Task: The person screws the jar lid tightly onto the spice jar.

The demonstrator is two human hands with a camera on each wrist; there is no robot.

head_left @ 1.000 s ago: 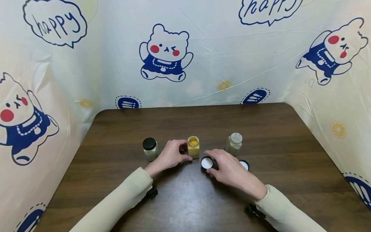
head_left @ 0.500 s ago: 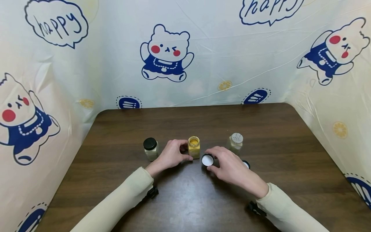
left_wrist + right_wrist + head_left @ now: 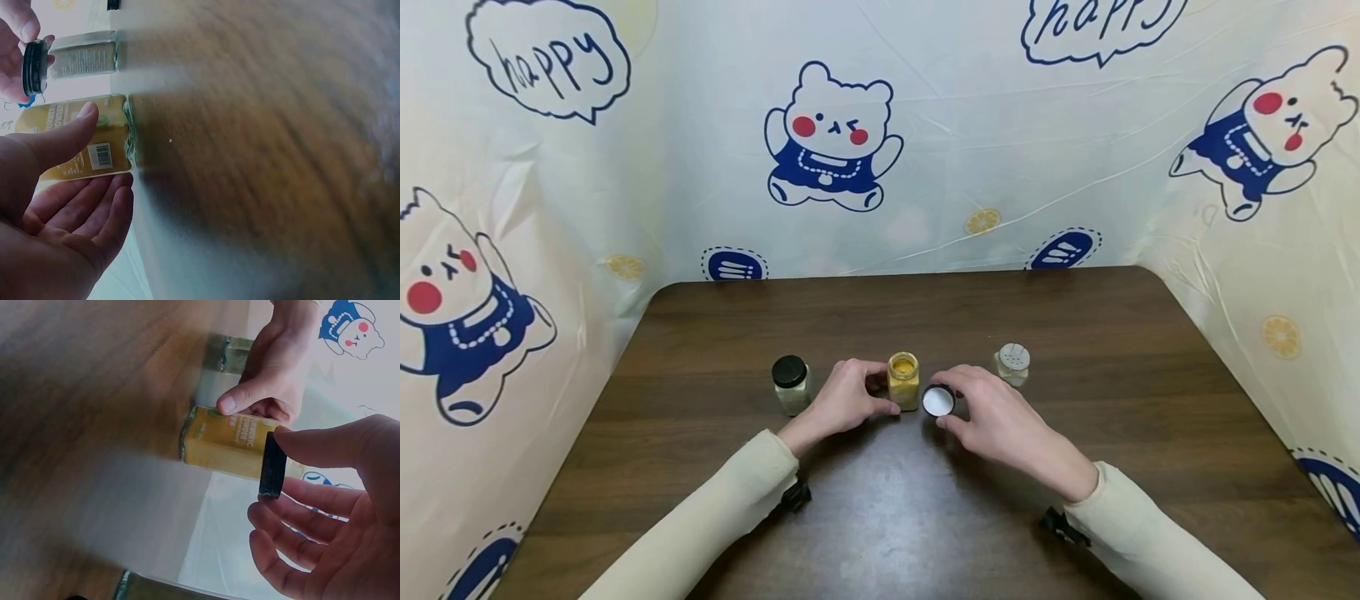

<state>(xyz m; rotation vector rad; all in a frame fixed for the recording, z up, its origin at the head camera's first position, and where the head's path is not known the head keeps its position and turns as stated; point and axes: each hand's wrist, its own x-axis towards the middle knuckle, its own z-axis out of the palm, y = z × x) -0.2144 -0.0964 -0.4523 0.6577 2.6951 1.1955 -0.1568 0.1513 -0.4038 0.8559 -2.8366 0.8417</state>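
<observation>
An uncapped glass spice jar point(image 3: 903, 385) of yellow powder stands upright mid-table, its mouth showing in the head view. My left hand point(image 3: 848, 393) holds it from the left; the left wrist view shows the thumb point(image 3: 62, 139) along one face and the fingers along another. My right hand point(image 3: 1000, 415) pinches a black screw lid point(image 3: 938, 401) between thumb and fingers, just right of the jar. The lid's white inner face is turned toward the head camera, and the right wrist view shows the lid point(image 3: 273, 465) edge-on, overlapping the jar's upper part.
A spice jar with a black lid point(image 3: 791, 386) stands left of my left hand. Behind my right hand is a pale-filled jar with a perforated shaker top point(image 3: 1014, 358), its lower part hidden. A patterned cloth backdrop point(image 3: 940, 167) surrounds the wooden table point(image 3: 880, 317).
My right hand has risen slightly and moved away from me with the lid, beside the jar's upper half. Another black lid seen earlier is now hidden behind it. The left hand stays put.
</observation>
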